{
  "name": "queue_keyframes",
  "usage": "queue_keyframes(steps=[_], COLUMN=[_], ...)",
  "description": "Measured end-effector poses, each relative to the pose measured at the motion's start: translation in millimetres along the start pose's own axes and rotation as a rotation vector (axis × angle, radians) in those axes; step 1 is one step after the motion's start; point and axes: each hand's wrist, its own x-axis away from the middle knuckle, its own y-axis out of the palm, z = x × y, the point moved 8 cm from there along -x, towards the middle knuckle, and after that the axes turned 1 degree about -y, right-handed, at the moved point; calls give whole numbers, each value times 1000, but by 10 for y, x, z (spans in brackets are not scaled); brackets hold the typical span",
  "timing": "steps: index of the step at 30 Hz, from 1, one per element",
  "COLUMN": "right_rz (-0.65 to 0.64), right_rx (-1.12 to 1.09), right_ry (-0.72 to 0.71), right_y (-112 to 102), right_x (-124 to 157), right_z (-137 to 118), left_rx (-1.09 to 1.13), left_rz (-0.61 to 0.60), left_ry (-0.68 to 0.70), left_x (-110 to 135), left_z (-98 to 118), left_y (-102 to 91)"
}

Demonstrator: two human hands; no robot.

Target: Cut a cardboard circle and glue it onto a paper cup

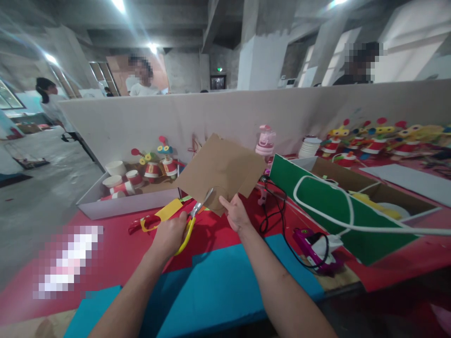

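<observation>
My left hand (pixel 172 235) is closed around the yellow handles of a pair of scissors (pixel 196 210). Their metal blades point up and to the right, at the lower edge of a brown cardboard sheet (pixel 225 164). I cannot make out whether the blades touch it. Fingers of my right hand (pixel 237 214) pinch the sheet near its bottom corner, index finger stretched along the surface. A faint round outline shows on the cardboard between the blades and that finger. The sheet is held up, tilted, above the red table covering (pixel 218 244).
A shallow box (pixel 130 205) with paper cups and small cup figures stands left. Right are a green-sided box (pixel 317 206), a white cable (pixel 324 180), a purple power strip (pixel 317 253) and a pink bottle (pixel 265 141). Blue sheets (pixel 225 291) cover the front edge. People are behind the partition.
</observation>
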Motion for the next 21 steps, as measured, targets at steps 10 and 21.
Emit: queue_keyframes(steps=[10,21], right_rz=[-75,-64], right_rx=[-27,68], right_ry=[43,5], right_y=[7,16], right_x=[-8,0], right_z=[-28,-71], left_rx=[86,143], left_rz=[-15,49], left_ry=[7,48], left_x=[-29,-40], left_z=[28,6], left_y=[113,184])
